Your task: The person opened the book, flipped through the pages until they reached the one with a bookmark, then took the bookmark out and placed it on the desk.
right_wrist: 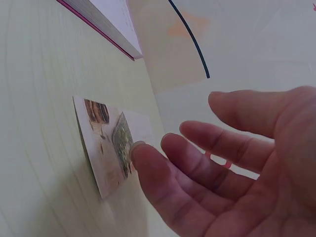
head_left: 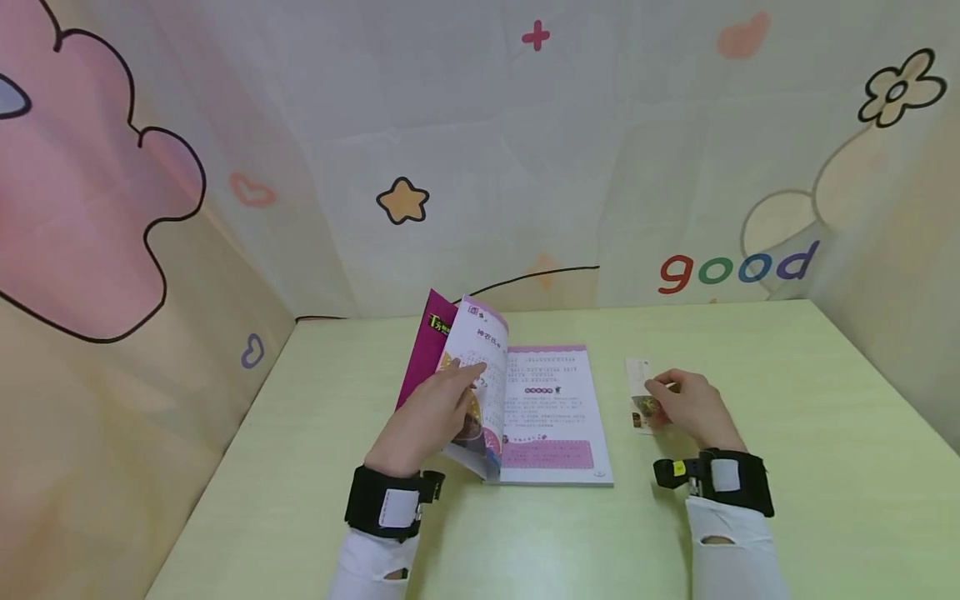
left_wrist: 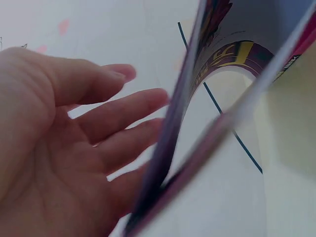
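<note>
An open book (head_left: 551,408) lies on the table, its right page flat and its left pages raised and curved beside a magenta cover (head_left: 426,350). My left hand (head_left: 431,412) rests against the raised pages, index finger extended. The left wrist view shows this hand (left_wrist: 64,128) with thumb and fingers apart and fingertips at the pages (left_wrist: 170,128). Right of the book, a narrow printed card (head_left: 639,396) lies on the table. My right hand (head_left: 697,408) is over its right edge. Its fingers (right_wrist: 158,177) look loosely bent in the right wrist view, thumb apart, near the card (right_wrist: 111,148).
The light green table (head_left: 832,467) extends around the book and card. Behind it hangs a pale printed curtain (head_left: 480,125) with a star, hearts and the word "good". Black straps with small cameras (head_left: 675,472) sit on both wrists.
</note>
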{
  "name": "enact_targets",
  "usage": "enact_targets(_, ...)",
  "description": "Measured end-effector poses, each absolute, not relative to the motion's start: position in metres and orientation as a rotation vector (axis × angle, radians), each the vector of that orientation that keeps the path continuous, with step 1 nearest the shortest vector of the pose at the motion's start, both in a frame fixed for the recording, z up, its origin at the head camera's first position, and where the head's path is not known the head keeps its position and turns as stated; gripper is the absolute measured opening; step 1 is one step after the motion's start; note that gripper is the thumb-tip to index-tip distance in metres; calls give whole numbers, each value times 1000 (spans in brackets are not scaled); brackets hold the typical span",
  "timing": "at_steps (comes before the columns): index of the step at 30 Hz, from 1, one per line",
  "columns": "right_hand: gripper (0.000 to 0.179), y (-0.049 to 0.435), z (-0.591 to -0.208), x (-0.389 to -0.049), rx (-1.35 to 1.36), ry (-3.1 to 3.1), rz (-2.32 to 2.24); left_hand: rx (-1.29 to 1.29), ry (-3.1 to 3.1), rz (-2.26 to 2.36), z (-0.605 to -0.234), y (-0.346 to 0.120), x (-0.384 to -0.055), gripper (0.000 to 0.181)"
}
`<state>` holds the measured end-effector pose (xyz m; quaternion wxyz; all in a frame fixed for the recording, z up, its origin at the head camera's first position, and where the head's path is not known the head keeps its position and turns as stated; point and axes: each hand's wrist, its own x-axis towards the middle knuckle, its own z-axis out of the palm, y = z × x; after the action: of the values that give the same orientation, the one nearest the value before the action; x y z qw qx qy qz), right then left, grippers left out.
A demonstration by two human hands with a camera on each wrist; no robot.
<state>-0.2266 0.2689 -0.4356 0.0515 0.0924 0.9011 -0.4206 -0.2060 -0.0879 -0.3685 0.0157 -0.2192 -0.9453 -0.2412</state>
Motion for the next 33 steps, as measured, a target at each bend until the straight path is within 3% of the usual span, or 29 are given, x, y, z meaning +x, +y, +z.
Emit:
enact_targets(13, 45, 257, -430, -226, 109, 2747, -1255, -765, -2686, -686, -355, -87, -200, 45)
enact_targets(33, 54, 251, -417, -223, 26, 2781, -1243, -522, -2725, -900, -354, -119, -210, 58)
